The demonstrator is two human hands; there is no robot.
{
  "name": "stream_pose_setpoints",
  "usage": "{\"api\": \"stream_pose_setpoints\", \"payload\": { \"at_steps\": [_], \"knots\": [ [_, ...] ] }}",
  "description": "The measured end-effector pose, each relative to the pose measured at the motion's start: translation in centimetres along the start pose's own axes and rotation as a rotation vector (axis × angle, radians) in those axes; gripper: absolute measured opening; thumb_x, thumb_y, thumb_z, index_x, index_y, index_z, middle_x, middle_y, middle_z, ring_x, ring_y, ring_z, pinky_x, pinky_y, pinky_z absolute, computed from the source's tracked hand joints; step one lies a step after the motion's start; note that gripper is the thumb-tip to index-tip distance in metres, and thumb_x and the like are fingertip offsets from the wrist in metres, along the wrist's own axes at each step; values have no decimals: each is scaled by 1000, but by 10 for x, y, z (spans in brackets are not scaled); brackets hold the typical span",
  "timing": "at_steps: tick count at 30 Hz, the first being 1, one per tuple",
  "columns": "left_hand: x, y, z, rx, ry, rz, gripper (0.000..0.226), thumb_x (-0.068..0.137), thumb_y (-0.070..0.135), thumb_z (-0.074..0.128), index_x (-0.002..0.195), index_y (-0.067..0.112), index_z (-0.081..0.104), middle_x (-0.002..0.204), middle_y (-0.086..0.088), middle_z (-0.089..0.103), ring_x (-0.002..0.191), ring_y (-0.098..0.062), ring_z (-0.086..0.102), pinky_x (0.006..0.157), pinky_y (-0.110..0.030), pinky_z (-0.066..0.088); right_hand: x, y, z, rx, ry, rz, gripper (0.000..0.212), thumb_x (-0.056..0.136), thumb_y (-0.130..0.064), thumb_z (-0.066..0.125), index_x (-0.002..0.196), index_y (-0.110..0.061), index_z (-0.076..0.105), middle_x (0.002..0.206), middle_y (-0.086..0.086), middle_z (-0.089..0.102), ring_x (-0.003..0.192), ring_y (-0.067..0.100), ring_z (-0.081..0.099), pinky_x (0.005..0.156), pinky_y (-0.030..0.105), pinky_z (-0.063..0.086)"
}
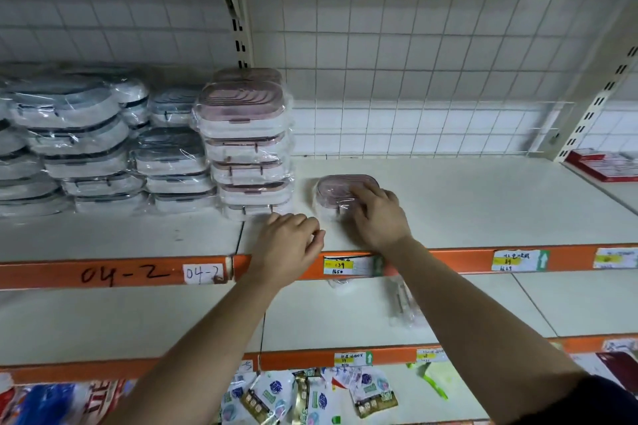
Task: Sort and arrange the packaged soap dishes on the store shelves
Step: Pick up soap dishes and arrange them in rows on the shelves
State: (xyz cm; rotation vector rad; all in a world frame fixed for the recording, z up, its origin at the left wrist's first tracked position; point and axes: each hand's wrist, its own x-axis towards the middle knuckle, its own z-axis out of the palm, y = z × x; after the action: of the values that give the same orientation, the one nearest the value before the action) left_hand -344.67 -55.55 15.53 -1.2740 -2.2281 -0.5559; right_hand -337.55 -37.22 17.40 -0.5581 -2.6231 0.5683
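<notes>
A single pink-lidded soap dish in clear wrap (pixel 336 190) lies on the white upper shelf (pixel 483 203), just right of a tall stack of pink-lidded dishes (pixel 247 145). My right hand (pixel 378 214) rests on this lone dish, fingers wrapped over its right side. My left hand (pixel 288 245) hovers at the shelf's front edge below the pink stack, fingers loosely curled and holding nothing. Stacks of grey-lidded wrapped dishes (pixel 103 145) fill the shelf further left.
An orange price rail (pixel 448 259) with paper tags runs along the shelf front. A wire grid backs the shelf. A red box (pixel 604 166) sits at far right. A wrapped item (pixel 402 300) lies on the lower shelf; packets hang below.
</notes>
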Motion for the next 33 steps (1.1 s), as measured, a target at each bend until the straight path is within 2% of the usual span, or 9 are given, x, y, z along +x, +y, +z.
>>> {"api": "stream_pose_setpoints", "payload": {
  "at_steps": [4,8,10,13,19,25,29,33],
  "knots": [
    [0,1,5,131,-15,2,29,87,34,44,69,19,60,65,2,56,67,-23,55,67,-36,39,29,6,13,36,-37,18,57,83,-45,22,126,-34,58,138,-15,50,113,34,52,90,46,44],
    [-2,2,7,170,64,-25,26,87,31,45,69,17,58,66,0,54,68,-23,51,70,-36,37,50,-2,15,48,-35,33,37,95,-26,41,127,-27,61,142,-7,48,115,36,46,89,41,44],
    [-3,2,8,179,104,-28,26,87,29,46,69,16,57,66,0,53,67,-23,51,70,-36,38,61,-5,17,29,-30,68,37,96,-19,49,131,-25,60,145,2,43,118,36,43,93,38,43],
    [-4,2,10,193,129,-19,24,87,28,47,69,16,57,67,-1,54,68,-23,51,70,-36,40,76,-9,22,10,-19,83,39,94,-16,51,130,-25,62,140,11,42,118,38,48,92,36,45],
    [-3,-1,16,222,123,18,22,87,27,49,69,16,55,67,-2,53,70,-25,50,69,-39,40,91,-15,36,16,-3,38,37,95,-17,51,129,-26,63,135,13,45,111,40,51,92,41,46],
    [-3,-1,16,238,118,13,20,86,26,51,70,16,56,68,-2,53,70,-26,50,68,-39,40,91,-11,36,-27,-7,24,40,97,-28,52,137,-28,55,142,10,43,120,39,46,97,44,42],
    [-3,-1,15,229,105,7,20,86,26,50,71,16,57,69,-3,55,70,-26,51,69,-39,39,79,-10,26,-27,57,40,46,98,-27,50,143,-18,47,144,10,44,125,38,41,99,47,41],
    [-3,-1,12,224,65,-13,24,87,32,48,73,15,59,70,-3,55,70,-26,52,71,-39,38,49,2,8,17,114,17,39,99,-25,51,135,-11,55,135,14,53,123,38,45,98,44,42]
  ]
}}
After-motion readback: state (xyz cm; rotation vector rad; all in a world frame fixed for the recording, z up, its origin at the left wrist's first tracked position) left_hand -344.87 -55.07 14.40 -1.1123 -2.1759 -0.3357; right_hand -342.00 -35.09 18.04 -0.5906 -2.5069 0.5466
